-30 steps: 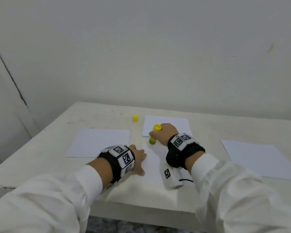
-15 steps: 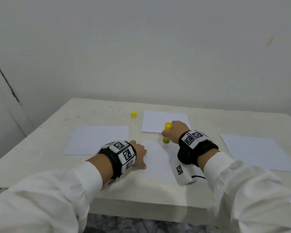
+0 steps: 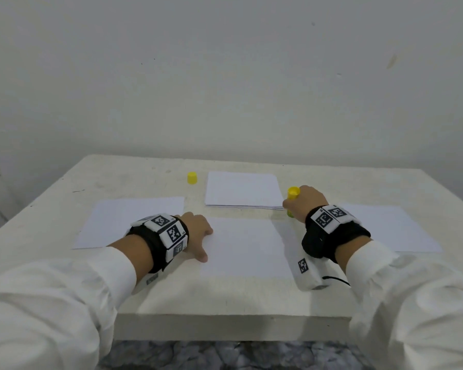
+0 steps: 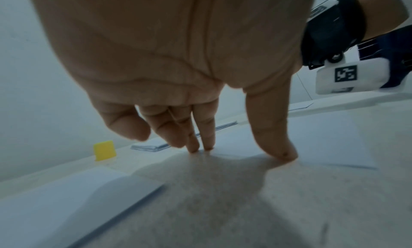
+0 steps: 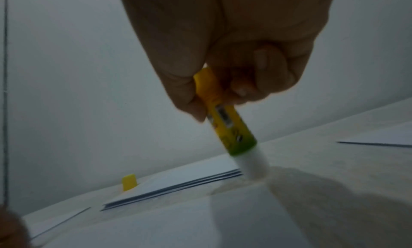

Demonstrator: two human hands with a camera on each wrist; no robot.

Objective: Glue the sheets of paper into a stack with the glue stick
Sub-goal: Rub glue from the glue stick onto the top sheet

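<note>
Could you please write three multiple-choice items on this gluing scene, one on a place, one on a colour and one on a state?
1. Where does the loose cap stand?
A. On the table, left of the far stack of sheets
B. On the near sheet
C. On the floor

2. What colour is the cap?
A. Red
B. Yellow
C. Blue

3. What is the state of the glue stick?
A. Capped and lying flat
B. Uncapped, gripped by the right hand, white glue end down
C. Standing alone, untouched

Answers:
1. A, since the head view shows it on the bare table just left of that stack.
2. B, as both the head and wrist views show it yellow.
3. B, because the right wrist view shows fingers curled round the tube with the white glue pointing down at the near sheet's far right corner.
</note>
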